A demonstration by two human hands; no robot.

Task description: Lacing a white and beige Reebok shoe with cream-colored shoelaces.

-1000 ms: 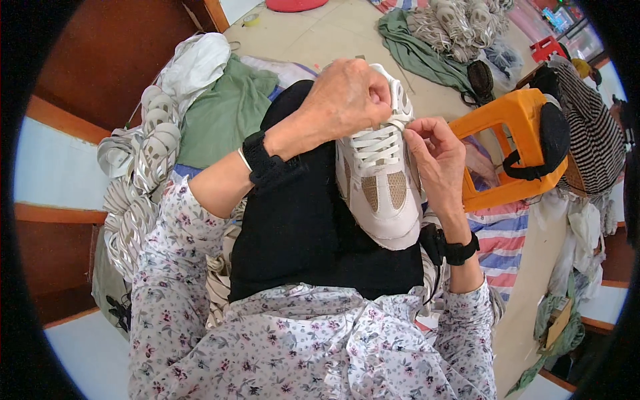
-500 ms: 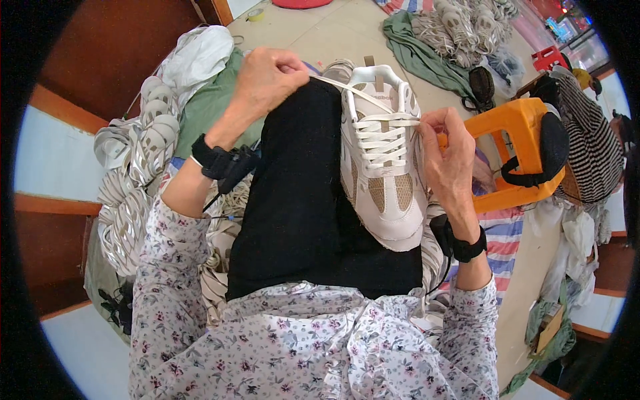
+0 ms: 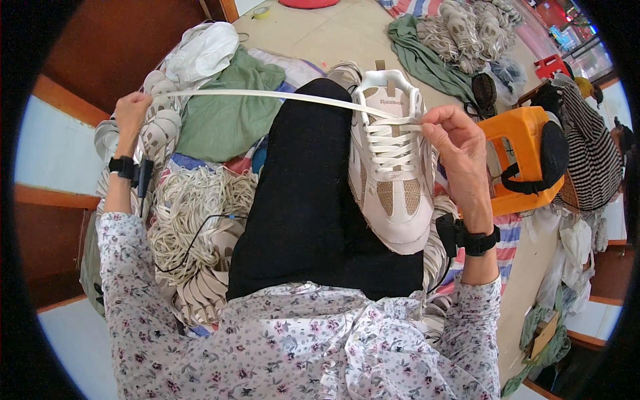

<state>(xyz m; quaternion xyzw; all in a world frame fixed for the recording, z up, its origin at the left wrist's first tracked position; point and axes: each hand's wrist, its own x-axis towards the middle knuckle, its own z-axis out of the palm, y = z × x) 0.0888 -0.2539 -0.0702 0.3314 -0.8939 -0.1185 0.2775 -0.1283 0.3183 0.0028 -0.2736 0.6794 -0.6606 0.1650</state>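
A white and beige sneaker (image 3: 392,217) rests on my black-clad lap, its toe toward me. Flat cream laces (image 3: 392,148) cross its front in several rows. One long shoelace (image 3: 260,94) runs taut from the upper eyelets out to the far left. Its end is in my left hand (image 3: 131,110), closed in a fist. Beside the shoe's right eyelet row, my right hand (image 3: 457,143) pinches with thumb and forefinger at the lace's edge by an upper eyelet. What exactly lies between those fingertips is partly hidden.
A heap of loose cream laces (image 3: 193,207) lies left of my lap, with stacked shoe uppers (image 3: 160,127) beyond. Green cloth (image 3: 220,120) is spread behind them. To the right stands an orange stool (image 3: 520,127); more shoe parts (image 3: 460,33) are piled at the far right.
My left hand has swung far out to the left, drawing the shoelace into a long straight line. The shoe and my right hand have shifted slightly right.
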